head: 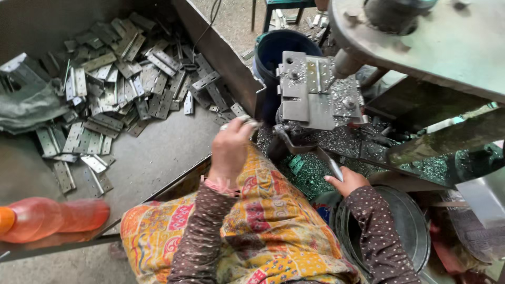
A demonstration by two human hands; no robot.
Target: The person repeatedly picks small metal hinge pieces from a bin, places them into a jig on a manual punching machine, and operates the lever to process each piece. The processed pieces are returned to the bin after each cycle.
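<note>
Hinges (pixel 121 79) lie heaped in the metal tray (pixel 158 158) far left, w/ a few strays nearer. Left hand (pixel 230 150) is raised over the tray's right edge, fingers curled round one small hinge plate (pixel 243 122), only its tip showing past the knuckles. Right hand (pixel 347 181) sits low by the machine bed, fist wrapped on a lever handle (pixel 334 169). Another hinge (pixel 307 87) rests clamped flat in the jig (pixel 321 105) under the drill head (pixel 400 16), far right of centre.

Risks, as I see it: swarf (pixel 315 163) is thick all round the jig & bare skin is close, so cuts are likely if the right hand slides off the lever. Loose sleeve cuffs & the patterned cloth (pixel 263 221) on the lap sit near moving parts, so a snag is possible. Held plate is pinched at one end only, so it could slip into the chips. Orange bottle (pixel 52 215) lies on its side at the tray's near edge & could roll off. Blue bucket (pixel 279 50) is wedged behind the jig, awkward to reach w/o brushing the spindle.
</note>
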